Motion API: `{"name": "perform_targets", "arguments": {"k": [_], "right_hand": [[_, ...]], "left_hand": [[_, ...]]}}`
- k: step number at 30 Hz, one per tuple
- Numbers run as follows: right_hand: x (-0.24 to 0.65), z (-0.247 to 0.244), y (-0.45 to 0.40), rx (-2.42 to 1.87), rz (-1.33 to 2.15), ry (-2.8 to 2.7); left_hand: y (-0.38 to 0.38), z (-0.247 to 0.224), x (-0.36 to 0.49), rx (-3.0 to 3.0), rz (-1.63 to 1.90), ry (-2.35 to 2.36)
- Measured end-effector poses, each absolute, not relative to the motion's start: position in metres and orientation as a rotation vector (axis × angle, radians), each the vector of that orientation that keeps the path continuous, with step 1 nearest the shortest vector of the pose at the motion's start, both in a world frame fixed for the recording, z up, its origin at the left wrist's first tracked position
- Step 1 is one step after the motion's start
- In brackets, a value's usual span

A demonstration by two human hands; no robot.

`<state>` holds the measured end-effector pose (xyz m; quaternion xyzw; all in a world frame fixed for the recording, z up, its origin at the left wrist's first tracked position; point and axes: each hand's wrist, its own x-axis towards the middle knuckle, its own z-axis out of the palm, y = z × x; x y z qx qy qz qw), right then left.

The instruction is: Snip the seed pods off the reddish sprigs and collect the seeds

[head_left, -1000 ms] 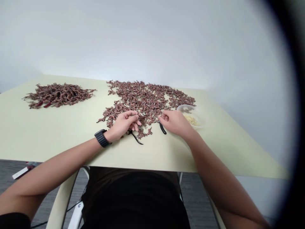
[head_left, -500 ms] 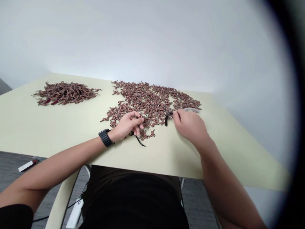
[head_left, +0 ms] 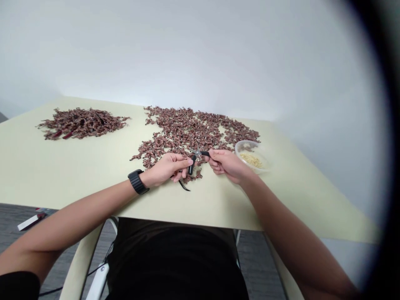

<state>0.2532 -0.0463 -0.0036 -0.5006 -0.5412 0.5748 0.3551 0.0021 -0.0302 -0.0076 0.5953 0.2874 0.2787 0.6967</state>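
My left hand [head_left: 165, 168] rests curled at the near edge of a spread layer of small reddish-brown dried pieces [head_left: 193, 129], and I cannot tell whether it grips anything. My right hand [head_left: 226, 165] pinches one black handle of small metal-bladed scissors [head_left: 196, 152]. The other handle sits just past my left fingertips. A thin black curved strip [head_left: 184, 186] sticks out from under my left hand, its upper end hidden. A black strap watch [head_left: 136, 181] circles my left wrist.
A mounded heap of the same dried pieces [head_left: 83, 123] lies at the far left of the pale green table [head_left: 62, 175]. A clear plastic bowl [head_left: 246, 142] with pale yellow bits stands right of my right hand. A white item [head_left: 29, 222] lies on the grey floor.
My right hand has moved left, away from the bowl, bringing the scissors between my hands. The bowl is now uncovered. My left hand has barely moved.
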Motion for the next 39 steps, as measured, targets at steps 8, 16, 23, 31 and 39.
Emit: {"name": "perform_targets", "arguments": {"k": [8,16,23,31,39], "right_hand": [[0.212,-0.014,-0.066,-1.482,0.523,-1.805],[0.206,-0.015,-0.074,-1.488,0.459,-1.938],[0.204,-0.020,-0.073,-1.484,0.326,-2.025],[0.206,-0.018,-0.070,-1.524,0.365,-1.984],[0.214,-0.007,-0.070,-1.475,0.317,-1.922]], "left_hand": [[-0.032,-0.007,0.005,1.201,0.650,0.686],[-0.033,-0.008,0.002,1.283,0.663,0.712],[-0.035,-0.005,0.003,1.379,0.683,0.696],[-0.035,-0.008,0.006,1.316,0.709,0.684],[-0.028,-0.008,0.007,1.131,0.825,0.636]]}}
